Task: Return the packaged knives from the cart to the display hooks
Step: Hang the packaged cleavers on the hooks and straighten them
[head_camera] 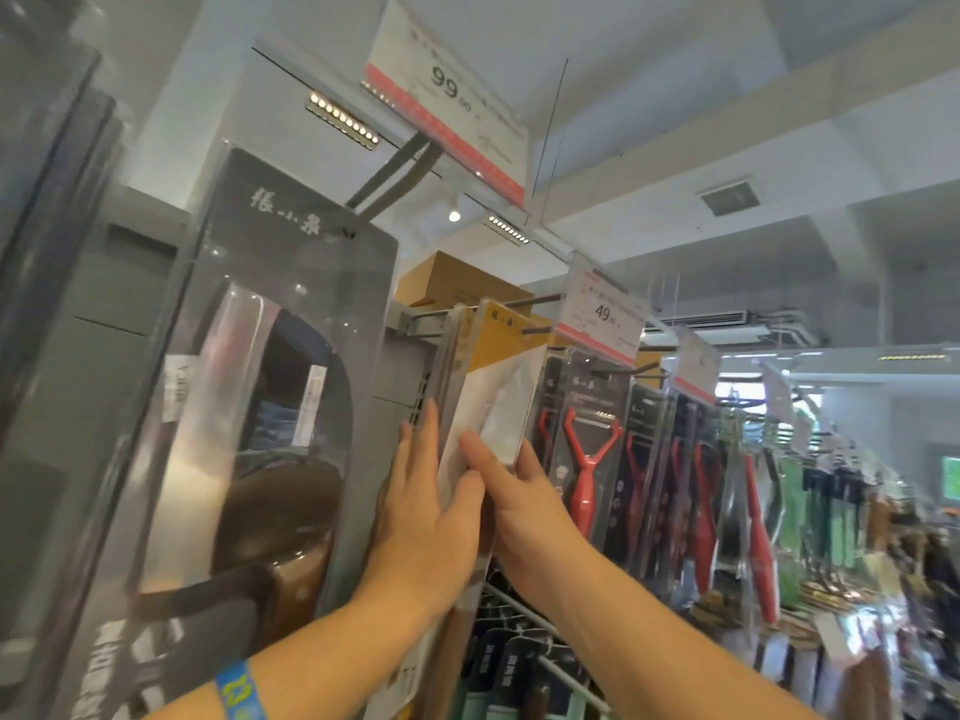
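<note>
Packaged knife (506,376): yellow-white card, long axis 1-to-7 o'clock, top apparently threaded on display hook (537,330) | left hand (431,517): at card's 7 o'clock, thumb and flat fingers pinching its left edge | right hand (524,496): at 6 o'clock, pinching lower right edge, nearer the hook tip | next, likely: slide card toward 9 o'clock.

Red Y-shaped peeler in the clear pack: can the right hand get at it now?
Probably yes, once freed. The right hand grips the yellow-and-white knife pack right beside the red Y-shaped peeler, which hangs frontmost with nothing across it.
</note>
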`<state>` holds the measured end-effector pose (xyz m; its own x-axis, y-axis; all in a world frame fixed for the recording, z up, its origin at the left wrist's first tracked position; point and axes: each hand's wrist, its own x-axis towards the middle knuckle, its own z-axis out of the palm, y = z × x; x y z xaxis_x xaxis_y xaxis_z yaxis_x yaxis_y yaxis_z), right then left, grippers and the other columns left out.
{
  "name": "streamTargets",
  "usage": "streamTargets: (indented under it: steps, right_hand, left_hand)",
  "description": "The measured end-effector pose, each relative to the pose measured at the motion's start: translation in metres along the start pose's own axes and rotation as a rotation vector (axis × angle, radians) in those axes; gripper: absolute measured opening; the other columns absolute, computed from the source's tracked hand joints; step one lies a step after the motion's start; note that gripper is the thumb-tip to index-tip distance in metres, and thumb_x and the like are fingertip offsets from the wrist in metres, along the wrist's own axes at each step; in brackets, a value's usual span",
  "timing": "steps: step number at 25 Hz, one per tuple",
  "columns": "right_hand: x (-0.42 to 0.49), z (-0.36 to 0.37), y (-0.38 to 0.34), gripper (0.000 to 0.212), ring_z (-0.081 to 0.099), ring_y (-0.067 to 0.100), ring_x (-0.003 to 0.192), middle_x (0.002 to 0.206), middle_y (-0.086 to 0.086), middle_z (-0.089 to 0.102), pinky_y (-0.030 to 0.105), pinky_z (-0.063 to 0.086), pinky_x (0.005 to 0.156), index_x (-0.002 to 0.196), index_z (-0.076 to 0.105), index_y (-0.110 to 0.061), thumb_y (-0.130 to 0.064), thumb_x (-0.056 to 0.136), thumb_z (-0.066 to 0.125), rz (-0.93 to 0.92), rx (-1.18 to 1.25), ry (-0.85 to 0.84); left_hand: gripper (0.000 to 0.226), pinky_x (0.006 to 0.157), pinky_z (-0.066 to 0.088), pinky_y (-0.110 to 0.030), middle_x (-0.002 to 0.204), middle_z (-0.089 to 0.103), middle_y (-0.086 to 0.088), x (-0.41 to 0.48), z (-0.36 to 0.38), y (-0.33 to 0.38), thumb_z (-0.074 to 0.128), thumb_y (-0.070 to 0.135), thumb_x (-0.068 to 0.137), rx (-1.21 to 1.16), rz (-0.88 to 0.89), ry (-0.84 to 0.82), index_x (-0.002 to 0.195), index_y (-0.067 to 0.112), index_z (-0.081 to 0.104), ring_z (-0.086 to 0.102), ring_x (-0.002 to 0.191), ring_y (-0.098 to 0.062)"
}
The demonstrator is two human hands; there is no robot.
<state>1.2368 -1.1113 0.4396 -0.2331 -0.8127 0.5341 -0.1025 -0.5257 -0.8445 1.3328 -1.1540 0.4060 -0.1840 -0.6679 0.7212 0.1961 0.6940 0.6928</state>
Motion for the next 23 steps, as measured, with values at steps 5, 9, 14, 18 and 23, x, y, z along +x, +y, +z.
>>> streamTargets:
  steps: [5,9,14,18,23]
  right_hand:
    - [-0.018,-0.013,-0.008,0.066,0.07,0.026,0.115,0.123,0.006,0.074,0.051,0.05,0.107,0.135,0.057,-0.028,-0.042,0.076,0.084,-0.038,-0.043,-0.047]
    - [-0.023,-0.01,-0.008,0.058,0.07,0.027,0.116,0.124,0.008,0.074,0.052,0.049,0.108,0.135,0.06,-0.027,-0.042,0.081,0.078,-0.058,-0.081,-0.03]
    - [0.005,-0.014,-0.014,0.085,0.067,0.027,0.119,0.122,0.009,0.074,0.051,0.041,0.114,0.126,0.073,-0.024,-0.086,0.077,0.04,0.141,0.121,0.22]
    - [0.034,-0.024,-0.016,0.103,0.071,0.04,0.11,0.12,0.02,0.073,0.055,0.051,0.098,0.12,0.076,-0.011,-0.094,0.078,0.032,0.29,0.228,0.184]
    - [0.052,-0.031,-0.016,0.115,0.075,0.035,0.099,0.122,0.016,0.073,0.057,0.061,0.075,0.145,0.055,-0.013,-0.099,0.071,0.036,0.304,0.235,0.068]
  left_hand:
    - [0.071,0.123,0.001,-0.032,0.166,-0.008,0.024,-0.018,0.007,0.014,0.037,0.055,0.092,0.038,0.051,-0.007,0.147,0.062,-0.008,-0.009,0.15,0.006]
    - [0.071,0.123,0.001,-0.033,0.165,-0.005,0.027,-0.02,0.002,0.013,0.029,0.069,0.089,0.07,0.039,-0.012,0.151,0.059,-0.005,-0.008,0.15,0.005]
    - [0.08,0.12,0.003,-0.03,0.166,0.005,0.024,-0.003,-0.012,0.01,0.024,0.077,0.087,-0.048,-0.046,0.025,0.158,0.046,0.005,0.004,0.151,0.002]
    - [0.099,0.127,0.003,-0.036,0.168,0.007,0.017,0.011,-0.019,0.015,0.01,0.083,0.076,-0.112,-0.111,0.031,0.162,0.033,0.01,0.006,0.153,-0.004]
    - [0.101,0.126,0.004,-0.039,0.168,0.005,0.015,0.017,-0.02,0.024,0.002,0.082,0.073,-0.108,-0.201,-0.002,0.162,0.034,0.01,0.007,0.155,-0.01]
